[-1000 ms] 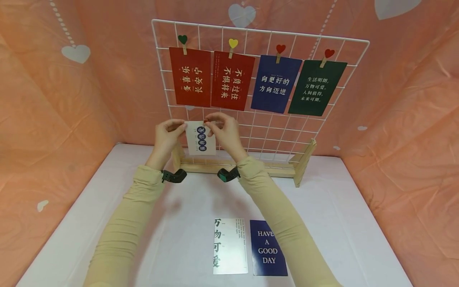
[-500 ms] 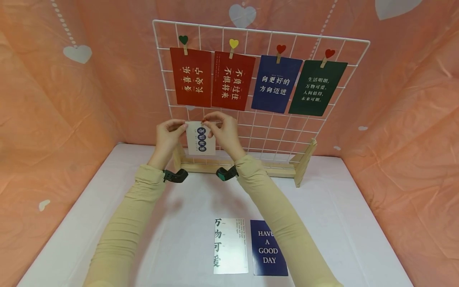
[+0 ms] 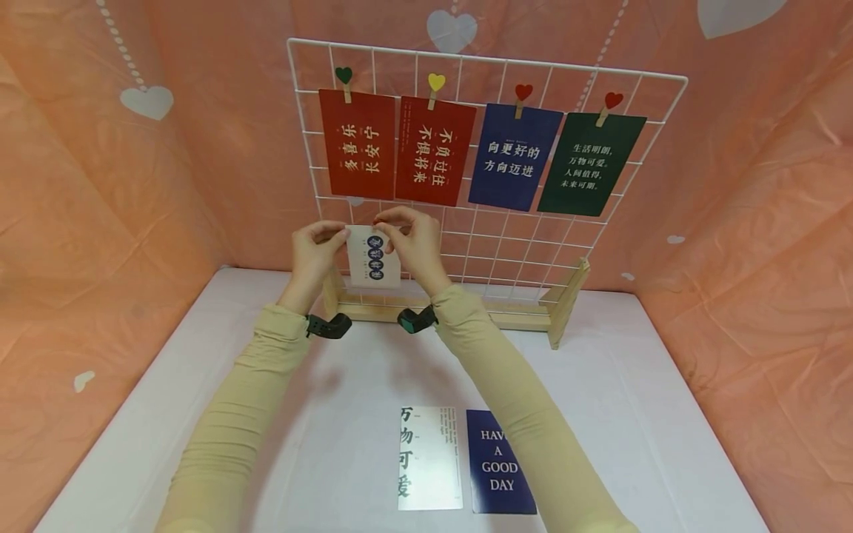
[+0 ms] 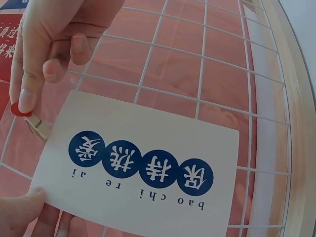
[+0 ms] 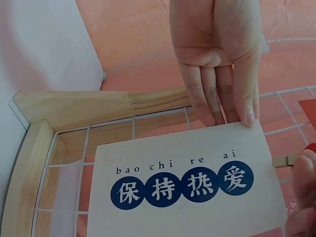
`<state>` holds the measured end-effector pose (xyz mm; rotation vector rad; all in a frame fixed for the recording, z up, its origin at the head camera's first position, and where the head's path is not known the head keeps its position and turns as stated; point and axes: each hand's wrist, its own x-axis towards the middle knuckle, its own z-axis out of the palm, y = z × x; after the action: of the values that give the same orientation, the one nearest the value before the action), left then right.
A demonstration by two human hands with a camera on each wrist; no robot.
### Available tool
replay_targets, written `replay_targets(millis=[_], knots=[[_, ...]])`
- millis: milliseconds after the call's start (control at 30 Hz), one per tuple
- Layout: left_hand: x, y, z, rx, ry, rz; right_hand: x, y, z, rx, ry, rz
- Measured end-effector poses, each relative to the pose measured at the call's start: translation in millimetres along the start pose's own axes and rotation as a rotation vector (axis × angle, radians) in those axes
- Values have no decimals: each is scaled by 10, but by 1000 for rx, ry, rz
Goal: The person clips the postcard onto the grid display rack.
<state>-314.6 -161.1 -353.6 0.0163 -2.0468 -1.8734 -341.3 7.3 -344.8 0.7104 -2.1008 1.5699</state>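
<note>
A white card (image 3: 373, 259) with blue round characters is held flat against the lower left of a white wire grid (image 3: 506, 244). My left hand (image 3: 318, 248) pinches the card's left corner, thumb in front and fingers behind. My right hand (image 3: 413, 240) pinches a small wooden peg with a red head at the card's top edge. In the left wrist view the peg (image 4: 32, 121) sits just off the corner of the card (image 4: 143, 168). The right wrist view shows the card (image 5: 187, 187) and the peg (image 5: 285, 160) at its right edge.
The grid stands in a wooden base (image 3: 520, 314) on a white table. Two red cards (image 3: 356, 144), a blue card (image 3: 512, 157) and a green card (image 3: 590, 164) hang pegged along the top row. A white card (image 3: 429, 459) and a blue card (image 3: 500, 463) lie near me. Pink cloth walls surround the table.
My right hand has edged slightly left over the card's top edge, and the peg's red head no longer shows in the head view. The card and left hand have stayed put.
</note>
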Motion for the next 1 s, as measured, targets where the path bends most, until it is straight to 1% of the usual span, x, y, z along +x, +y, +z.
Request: replay_targets(millis=[167, 367, 667, 867, 1000], knots=[[3, 7, 5, -10, 6, 8, 22, -18, 32, -35, -10, 35], [2, -11, 10, -47, 1, 38, 38, -42, 68, -58, -17, 46], [3, -20, 0, -61, 4, 48, 45, -53, 127, -94, -8, 63], [-3, -32, 2, -64, 10, 50, 48, -102, 158, -146, -10, 87], [-3, -48, 9, -67, 27, 49, 53, -118, 178, -194, -6, 76]])
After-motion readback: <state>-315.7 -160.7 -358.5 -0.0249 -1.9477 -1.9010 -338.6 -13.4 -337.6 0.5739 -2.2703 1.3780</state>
